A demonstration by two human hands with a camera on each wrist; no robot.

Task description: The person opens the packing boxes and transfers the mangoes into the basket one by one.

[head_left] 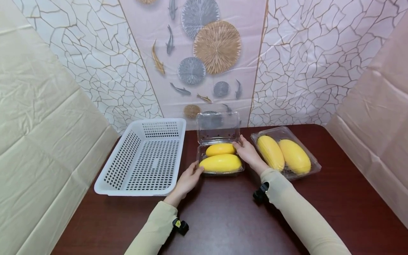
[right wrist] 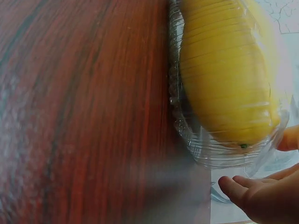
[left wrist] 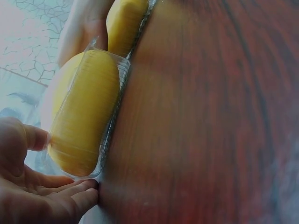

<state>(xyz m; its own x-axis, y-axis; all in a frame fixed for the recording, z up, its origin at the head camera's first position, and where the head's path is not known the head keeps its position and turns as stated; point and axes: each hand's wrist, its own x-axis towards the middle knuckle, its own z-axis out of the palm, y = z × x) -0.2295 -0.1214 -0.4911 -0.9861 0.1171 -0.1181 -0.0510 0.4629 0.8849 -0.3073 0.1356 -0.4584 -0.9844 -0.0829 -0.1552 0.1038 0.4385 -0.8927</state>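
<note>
An open clear plastic clamshell box is being framed by both hands at the middle of the dark wooden surface. Its lid is being held upright at the far side. Two yellow melons are lying in its tray: the near melon and the far melon, side by side and touching.

The left hand is being rested against the near left corner of the tray, with the fingers relaxed and nearly straight; nothing is being gripped. In the left wrist view the fingertips are being pressed to the tray's end.

The right hand is being laid along the tray's right edge, its thumb reaching the far right corner near the hinge; the fingers are loosely extended.

A white perforated basket is standing just left of the box. A closed clamshell with two more melons is lying to the right.
</note>
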